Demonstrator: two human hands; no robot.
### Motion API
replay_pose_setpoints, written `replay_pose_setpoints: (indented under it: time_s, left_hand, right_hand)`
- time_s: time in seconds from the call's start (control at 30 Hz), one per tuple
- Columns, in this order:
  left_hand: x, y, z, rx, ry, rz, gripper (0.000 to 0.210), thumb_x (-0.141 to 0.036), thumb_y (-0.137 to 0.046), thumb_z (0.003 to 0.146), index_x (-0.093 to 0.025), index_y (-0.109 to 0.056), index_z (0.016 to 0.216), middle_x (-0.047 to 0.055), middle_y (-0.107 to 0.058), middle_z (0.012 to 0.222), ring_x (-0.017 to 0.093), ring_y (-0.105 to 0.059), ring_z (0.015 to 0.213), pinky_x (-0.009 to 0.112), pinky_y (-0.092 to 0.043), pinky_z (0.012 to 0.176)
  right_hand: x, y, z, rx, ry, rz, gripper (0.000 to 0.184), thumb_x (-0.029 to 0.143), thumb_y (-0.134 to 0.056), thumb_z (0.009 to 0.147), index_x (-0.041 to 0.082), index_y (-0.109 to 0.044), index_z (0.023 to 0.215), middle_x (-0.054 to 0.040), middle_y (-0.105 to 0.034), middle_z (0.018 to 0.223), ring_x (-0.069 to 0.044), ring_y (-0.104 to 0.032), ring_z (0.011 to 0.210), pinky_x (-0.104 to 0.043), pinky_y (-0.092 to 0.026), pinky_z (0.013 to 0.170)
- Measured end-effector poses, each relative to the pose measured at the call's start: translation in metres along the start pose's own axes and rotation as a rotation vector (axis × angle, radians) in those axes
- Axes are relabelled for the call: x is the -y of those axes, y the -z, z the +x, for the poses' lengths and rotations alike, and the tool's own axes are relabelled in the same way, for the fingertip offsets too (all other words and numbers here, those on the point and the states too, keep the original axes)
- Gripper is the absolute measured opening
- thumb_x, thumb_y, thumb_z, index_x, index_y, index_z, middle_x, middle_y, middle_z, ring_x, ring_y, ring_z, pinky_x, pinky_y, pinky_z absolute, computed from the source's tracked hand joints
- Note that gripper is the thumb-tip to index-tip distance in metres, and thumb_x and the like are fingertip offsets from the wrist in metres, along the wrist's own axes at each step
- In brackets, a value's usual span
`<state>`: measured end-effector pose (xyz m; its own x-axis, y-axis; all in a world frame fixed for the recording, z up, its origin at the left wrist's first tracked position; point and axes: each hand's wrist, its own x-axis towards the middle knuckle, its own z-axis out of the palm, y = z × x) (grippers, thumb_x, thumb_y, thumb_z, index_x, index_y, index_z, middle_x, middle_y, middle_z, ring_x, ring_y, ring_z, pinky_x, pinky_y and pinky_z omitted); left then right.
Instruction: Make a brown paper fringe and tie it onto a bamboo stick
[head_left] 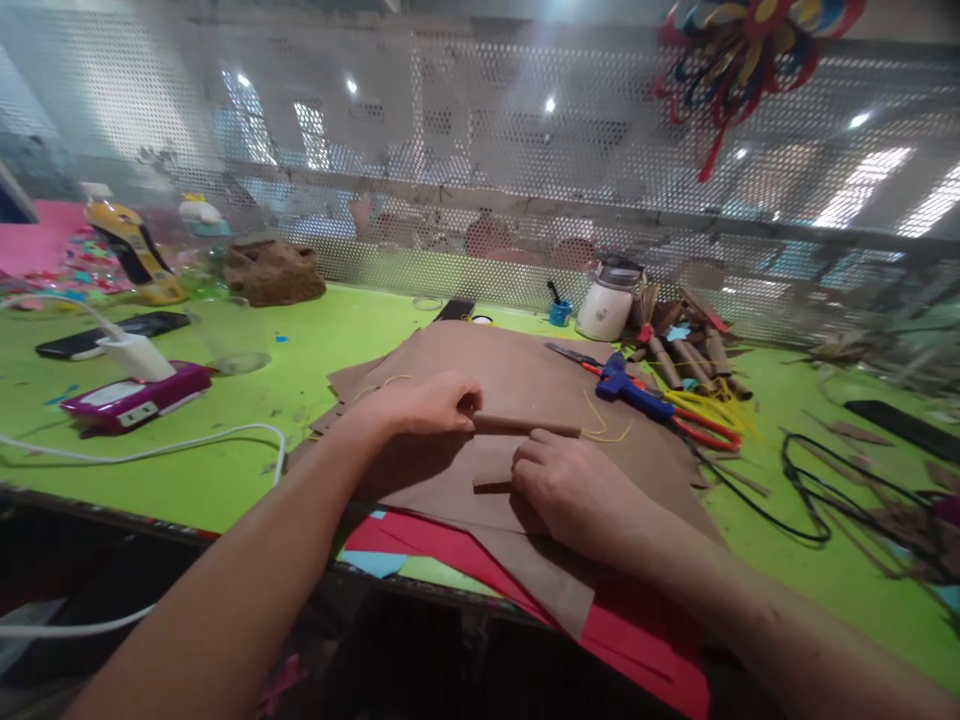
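A thin brown paper roll [525, 424] lies across a stack of brown paper sheets [480, 350]. My left hand [439, 402] is closed at the roll's left end, with thumb and fingertips pinching it. Just below the roll, my right hand [566, 482] has its fingers curled down on a small brown paper piece [491, 484], whose left end sticks out past the knuckles. The fingertips of the right hand are hidden under it. Yellow string [607, 432] lies by the roll's right end.
Right of the roll rest a blue glue gun [630, 390] and orange-handled scissors [712, 432]. Behind them stand a pale jar [606, 300] and bundled paper rolls [686, 355]. A purple power strip [139, 398] and a clear cup [232, 340] are left. Red paper [645, 640] overhangs the front edge.
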<state>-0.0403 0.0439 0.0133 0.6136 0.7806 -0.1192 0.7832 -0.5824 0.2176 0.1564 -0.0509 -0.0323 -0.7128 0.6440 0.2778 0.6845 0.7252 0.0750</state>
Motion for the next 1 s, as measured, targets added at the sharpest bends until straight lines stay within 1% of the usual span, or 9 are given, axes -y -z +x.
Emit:
replay_pose_setpoints:
  time_s: [0.2, 0.4, 0.47, 0.53, 0.63, 0.7, 0.77, 0.83, 1.0]
  left_hand:
    - [-0.004, -0.001, -0.001, 0.004, 0.003, 0.008, 0.02, -0.03, -0.057, 0.07, -0.021, -0.063, 0.087, 0.001, -0.066, 0.085, 0.015, -0.054, 0.069, 0.025, -0.034, 0.058]
    - [-0.008, -0.001, -0.004, 0.04, 0.007, 0.055, 0.018, -0.034, -0.059, 0.07, -0.021, -0.061, 0.084, 0.001, -0.065, 0.08, 0.014, -0.053, 0.064, 0.024, -0.031, 0.052]
    - [-0.009, 0.0, -0.005, 0.056, 0.014, 0.077, 0.018, -0.033, -0.06, 0.07, -0.021, -0.061, 0.083, 0.001, -0.064, 0.079, 0.014, -0.052, 0.062, 0.024, -0.031, 0.051]
    - [-0.01, 0.0, -0.005, 0.062, 0.02, 0.084, 0.016, -0.031, -0.06, 0.07, -0.021, -0.061, 0.083, 0.001, -0.064, 0.078, 0.013, -0.053, 0.062, 0.024, -0.031, 0.051]
    - [-0.012, 0.001, -0.006, 0.044, -0.011, 0.079, 0.014, -0.03, -0.058, 0.071, -0.022, -0.06, 0.082, 0.0, -0.063, 0.077, 0.013, -0.053, 0.063, 0.023, -0.032, 0.051]
    - [-0.011, 0.0, -0.006, 0.041, -0.039, 0.072, 0.016, -0.032, -0.058, 0.07, -0.022, -0.06, 0.082, 0.0, -0.064, 0.077, 0.014, -0.054, 0.063, 0.023, -0.032, 0.052]
    - [-0.009, -0.002, -0.006, 0.055, -0.034, 0.075, 0.019, -0.035, -0.057, 0.07, -0.022, -0.06, 0.082, 0.0, -0.064, 0.076, 0.014, -0.053, 0.062, 0.024, -0.033, 0.052]
    - [-0.007, -0.003, -0.005, 0.069, -0.02, 0.074, 0.02, -0.035, -0.056, 0.069, -0.022, -0.061, 0.084, 0.001, -0.065, 0.075, 0.015, -0.053, 0.061, 0.025, -0.034, 0.053]
    - [-0.009, -0.001, -0.008, 0.098, -0.04, 0.025, 0.027, -0.035, -0.057, 0.07, -0.02, -0.064, 0.091, 0.005, -0.067, 0.085, 0.017, -0.057, 0.071, 0.025, -0.037, 0.057]
  right_hand:
    - [0.0, -0.001, 0.001, -0.014, -0.016, 0.031, 0.018, 0.013, -0.047, 0.086, 0.013, -0.061, 0.073, -0.007, -0.063, 0.074, -0.018, -0.05, 0.076, -0.03, -0.039, 0.068]
    - [0.0, 0.0, 0.002, -0.066, -0.119, 0.16, 0.021, 0.017, -0.045, 0.089, 0.014, -0.062, 0.076, -0.0058, -0.063, 0.077, -0.015, -0.054, 0.07, -0.027, -0.04, 0.065]
    - [-0.003, 0.0, 0.003, -0.123, -0.159, 0.256, 0.02, 0.017, -0.046, 0.089, 0.015, -0.063, 0.078, -0.0057, -0.064, 0.079, -0.014, -0.055, 0.07, -0.026, -0.04, 0.065]
    - [-0.008, 0.0, 0.005, -0.226, -0.194, 0.328, 0.017, 0.016, -0.047, 0.088, 0.015, -0.062, 0.079, -0.0059, -0.064, 0.08, -0.015, -0.056, 0.074, -0.025, -0.041, 0.067]
    - [-0.017, -0.002, 0.009, -0.357, -0.271, 0.355, 0.014, 0.014, -0.049, 0.085, 0.016, -0.062, 0.081, -0.0063, -0.064, 0.081, -0.017, -0.056, 0.078, -0.027, -0.041, 0.07]
    - [-0.024, -0.005, 0.013, -0.344, -0.352, 0.35, 0.014, 0.015, -0.049, 0.085, 0.016, -0.062, 0.082, -0.0052, -0.065, 0.078, -0.016, -0.056, 0.072, -0.026, -0.04, 0.066]
    - [-0.03, -0.008, 0.017, -0.285, -0.408, 0.353, 0.013, 0.016, -0.05, 0.085, 0.016, -0.063, 0.081, -0.0039, -0.065, 0.074, -0.014, -0.054, 0.065, -0.025, -0.038, 0.061]
    - [-0.034, -0.013, 0.02, -0.241, -0.417, 0.36, 0.012, 0.016, -0.051, 0.084, 0.016, -0.063, 0.08, -0.0035, -0.065, 0.071, -0.014, -0.054, 0.063, -0.024, -0.037, 0.06]
    - [-0.036, -0.019, 0.022, -0.234, -0.415, 0.368, 0.011, 0.016, -0.054, 0.082, 0.017, -0.065, 0.083, -0.0044, -0.068, 0.076, -0.015, -0.057, 0.067, -0.025, -0.039, 0.063]
